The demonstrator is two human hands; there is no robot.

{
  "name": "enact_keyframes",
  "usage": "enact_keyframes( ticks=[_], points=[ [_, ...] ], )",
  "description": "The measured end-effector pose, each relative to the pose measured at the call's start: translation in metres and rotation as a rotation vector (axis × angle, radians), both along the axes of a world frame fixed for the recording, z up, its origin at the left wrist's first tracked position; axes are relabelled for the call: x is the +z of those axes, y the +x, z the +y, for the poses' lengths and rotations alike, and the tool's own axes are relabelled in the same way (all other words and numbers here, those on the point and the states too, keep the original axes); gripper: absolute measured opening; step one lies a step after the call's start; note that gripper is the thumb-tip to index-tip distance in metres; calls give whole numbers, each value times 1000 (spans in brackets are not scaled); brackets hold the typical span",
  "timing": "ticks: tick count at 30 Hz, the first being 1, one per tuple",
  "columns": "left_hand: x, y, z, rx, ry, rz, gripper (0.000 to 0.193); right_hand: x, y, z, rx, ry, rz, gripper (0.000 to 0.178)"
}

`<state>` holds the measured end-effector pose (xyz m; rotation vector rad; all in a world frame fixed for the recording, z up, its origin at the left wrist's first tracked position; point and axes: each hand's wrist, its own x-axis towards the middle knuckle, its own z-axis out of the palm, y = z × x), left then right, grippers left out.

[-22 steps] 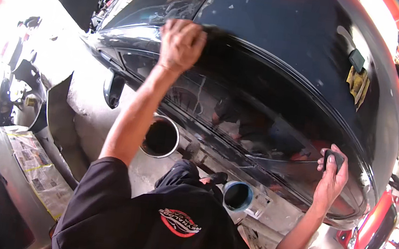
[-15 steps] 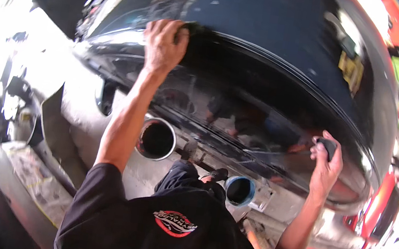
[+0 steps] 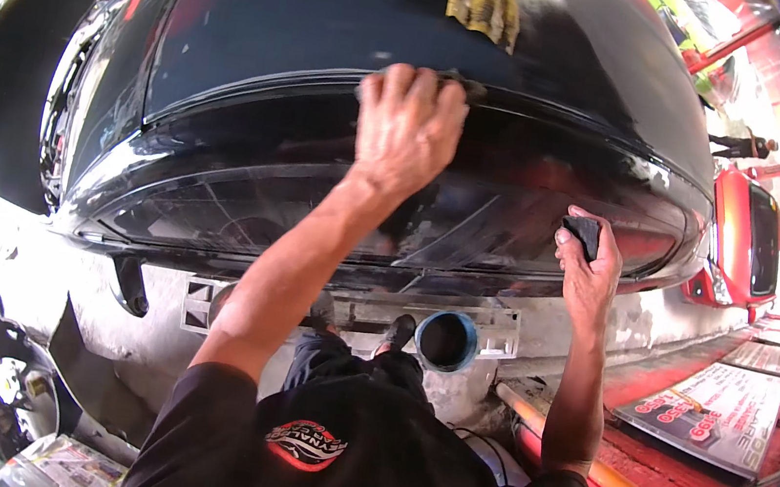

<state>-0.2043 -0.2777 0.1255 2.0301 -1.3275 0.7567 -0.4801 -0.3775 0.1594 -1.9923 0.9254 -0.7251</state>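
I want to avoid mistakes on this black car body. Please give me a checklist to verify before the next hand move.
1. Left hand flat on the black car body, at the panel edge: ok.
2. Right hand grips the small dark block: ok.
3. Block touching the panel: cannot tell.
4. Yellow rag lies on top, apart from both hands: ok.
5. Feet clear of the blue-rimmed container: ok, but close.
6. Surface free of dust: cannot tell.
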Motion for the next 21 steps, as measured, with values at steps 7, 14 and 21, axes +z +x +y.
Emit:
enact_keyframes(
  ticks=[7, 14, 21],
  points=[
    [11, -99, -131, -114, 59, -104, 20, 5, -78, -49, -16, -160, 92, 16],
    [4, -160, -212, -257, -25, -130, 22, 15, -90, -127, 36, -380, 66, 18],
    [17, -102, -139, -167, 104, -110, 7, 33, -44, -195, 253, -441, -28, 16]
  ],
)
